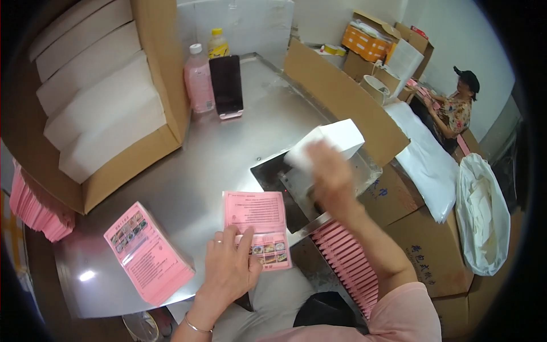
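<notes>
My left hand [231, 262] lies with fingers spread on a pink printed wrapper [254, 212] near the front edge of the metal table. The wrapper has text on its upper part and small food pictures below. My right hand [332, 179] is smeared by motion over a dark panel set in the tabletop [279, 179]. Just beyond it is a white block of folded paper [345, 137]; whether the fingers touch or grip it, I cannot tell. To the left lies a thick stack of the same pink wrappers [148, 256].
An open carton [165, 74] with white paper blocks [114, 122] stands at the left. A phone [227, 85] on a stand and a pink bottle [198, 82] stand at the back. Pink packs [347, 268] sit below the right edge. A person [453, 111] sits at far right.
</notes>
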Demonstrator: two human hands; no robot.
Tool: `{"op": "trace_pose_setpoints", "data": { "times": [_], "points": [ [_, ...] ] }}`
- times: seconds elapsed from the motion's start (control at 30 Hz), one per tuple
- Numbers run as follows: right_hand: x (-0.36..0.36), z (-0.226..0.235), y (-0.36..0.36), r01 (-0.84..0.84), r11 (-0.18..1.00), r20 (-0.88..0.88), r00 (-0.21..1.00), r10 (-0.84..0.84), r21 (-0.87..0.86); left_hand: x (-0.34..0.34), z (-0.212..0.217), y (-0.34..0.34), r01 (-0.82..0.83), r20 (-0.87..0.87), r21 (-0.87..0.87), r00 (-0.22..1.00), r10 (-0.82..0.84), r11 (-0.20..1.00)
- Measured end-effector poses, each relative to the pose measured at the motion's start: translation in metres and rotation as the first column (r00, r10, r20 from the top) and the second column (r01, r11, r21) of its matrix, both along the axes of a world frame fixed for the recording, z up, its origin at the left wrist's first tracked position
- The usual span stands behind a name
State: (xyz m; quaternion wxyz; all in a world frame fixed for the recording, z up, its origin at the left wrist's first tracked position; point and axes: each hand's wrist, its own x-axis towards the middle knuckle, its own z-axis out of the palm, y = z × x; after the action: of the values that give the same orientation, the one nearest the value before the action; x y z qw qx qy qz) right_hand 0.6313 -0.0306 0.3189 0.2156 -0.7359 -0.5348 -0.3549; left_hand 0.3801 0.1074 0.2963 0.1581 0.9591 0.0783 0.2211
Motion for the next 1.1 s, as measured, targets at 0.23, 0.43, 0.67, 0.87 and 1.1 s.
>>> {"op": "trace_pose_setpoints", "data": {
  "times": [0.23,0.43,0.67,0.87,1.1],
  "points": [
    [-0.100,-0.039,0.033,-0.379,0.872,-0.151,0.925,0.348,-0.309,0.000,0.016,-0.005,-0.171,-0.056,-0.006,0.984,0.170,0.985],
    [-0.078,-0.055,0.093,-0.313,0.916,-0.425,0.886,0.186,-0.251,0.018,0.001,-0.002,-0.272,-0.028,0.112,0.961,0.276,0.956],
    [-0.066,-0.043,0.082,-0.287,0.857,-0.467,0.882,0.062,-0.427,0.012,-0.002,-0.005,-0.281,0.065,0.072,0.959,0.277,0.957],
    [-0.015,-0.038,0.037,-0.103,0.912,-0.743,0.620,-0.253,-0.397,0.003,-0.004,-0.002,-0.218,0.053,0.092,0.975,0.214,0.972],
    [-0.020,0.038,-0.015,-0.027,1.000,-0.298,0.954,0.022,-0.012,-0.007,0.011,0.006,-0.314,0.148,-0.173,0.929,0.339,0.934]
  ]
}}
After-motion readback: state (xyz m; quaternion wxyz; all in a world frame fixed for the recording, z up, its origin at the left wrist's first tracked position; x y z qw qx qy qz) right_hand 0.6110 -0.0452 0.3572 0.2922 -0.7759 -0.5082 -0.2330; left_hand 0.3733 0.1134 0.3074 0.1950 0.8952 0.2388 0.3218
